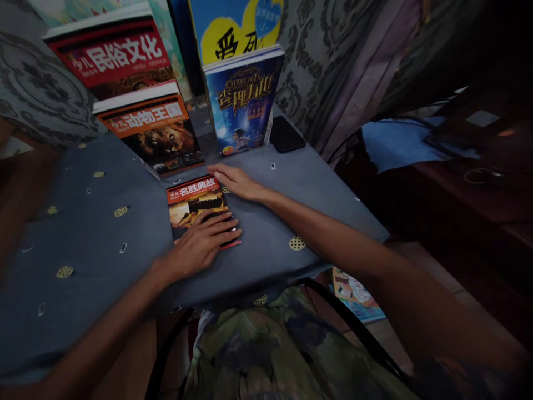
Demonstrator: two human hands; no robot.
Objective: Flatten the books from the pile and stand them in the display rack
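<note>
A book (195, 201) with a red title band and a picture of the Great Wall lies flat on the cloth-covered table (150, 233) in front of me. My left hand (205, 239) rests palm down over its lower part, with the fingers spread across the cover. At the book's upper right corner is my right hand (234, 180); its fingers are stretched out and its fingertips touch or nearly touch the edge. Just beyond stands a book with a lion on its orange-banded cover (166, 139).
Behind, a red-covered book (120, 58), a blue book (244, 108) and a blue-and-yellow book (233, 30) stand upright. A dark phone (287, 136) lies beside the blue book. A patterned curtain (320, 50) hangs behind. A colourful book or sheet (358, 294) lies below the table's right edge.
</note>
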